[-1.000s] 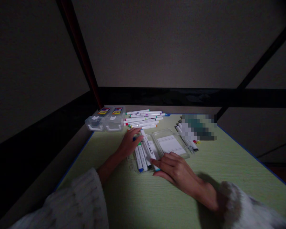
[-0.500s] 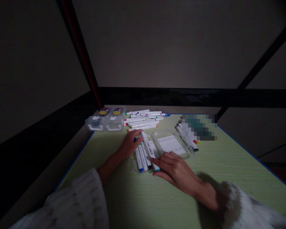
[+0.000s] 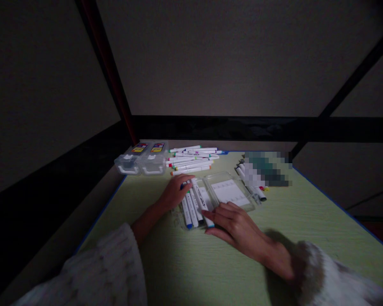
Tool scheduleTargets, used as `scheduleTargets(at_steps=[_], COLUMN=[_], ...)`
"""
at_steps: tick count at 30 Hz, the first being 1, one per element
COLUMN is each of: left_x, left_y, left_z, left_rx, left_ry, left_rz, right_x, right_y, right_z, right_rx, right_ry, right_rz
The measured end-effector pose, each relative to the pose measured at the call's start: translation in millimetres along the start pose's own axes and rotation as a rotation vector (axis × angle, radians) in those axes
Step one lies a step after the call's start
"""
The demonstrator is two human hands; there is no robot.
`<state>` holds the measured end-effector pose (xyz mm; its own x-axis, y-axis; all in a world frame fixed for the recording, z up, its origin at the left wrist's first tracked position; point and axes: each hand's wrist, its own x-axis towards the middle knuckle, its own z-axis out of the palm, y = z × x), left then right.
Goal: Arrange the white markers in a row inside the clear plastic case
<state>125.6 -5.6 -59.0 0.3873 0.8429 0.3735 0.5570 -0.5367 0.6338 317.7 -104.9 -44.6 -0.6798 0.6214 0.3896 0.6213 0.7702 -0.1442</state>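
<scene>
An open clear plastic case point(image 3: 247, 205) lies on the table in front of me. In its left half, several white markers point(image 3: 186, 211) rest side by side, one with a blue end. A white marker with a light blue end point(image 3: 198, 194) lies slantwise at the right of that row. My left hand point(image 3: 176, 191) is curled over the far end of this marker, thumb and fingers against it. My right hand point(image 3: 234, 223) pinches its near end between thumb and fingers. My left fingers partly hide the far ends of the other markers.
Behind the case lies a pile of white markers with coloured ends point(image 3: 193, 163). Two clear handled boxes point(image 3: 153, 163) stand at the back left. More markers point(image 3: 258, 193) lie at the right beside a pixelated, blurred item point(image 3: 264, 168). Blue edging borders the green table point(image 3: 166, 263).
My left fingertips reach slightly farther right over the marker's far end, which has shifted a little towards me. My right hand stays almost still.
</scene>
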Motion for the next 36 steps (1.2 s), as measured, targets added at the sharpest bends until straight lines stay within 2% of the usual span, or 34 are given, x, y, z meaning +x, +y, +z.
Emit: scheduleTargets(at_steps=[12, 26, 36], left_x=[0.1, 4.8, 3.4], left_y=[-2.2, -6.2, -9.3], left_z=[0.6, 3.3, 0.5], left_rx=[-0.005, -0.067, -0.071], left_ry=[0.003, -0.014, -0.018], left_rz=[0.017, 0.018, 0.047], right_x=[-0.1, 2.2, 1.7], right_y=[0.7, -2.2, -3.5], right_z=[1.8, -1.7, -1.3], right_rx=[0.022, 0.214, 0.14], right_ry=[-0.007, -0.016, -0.026], right_rz=[0.011, 0.07, 0.055])
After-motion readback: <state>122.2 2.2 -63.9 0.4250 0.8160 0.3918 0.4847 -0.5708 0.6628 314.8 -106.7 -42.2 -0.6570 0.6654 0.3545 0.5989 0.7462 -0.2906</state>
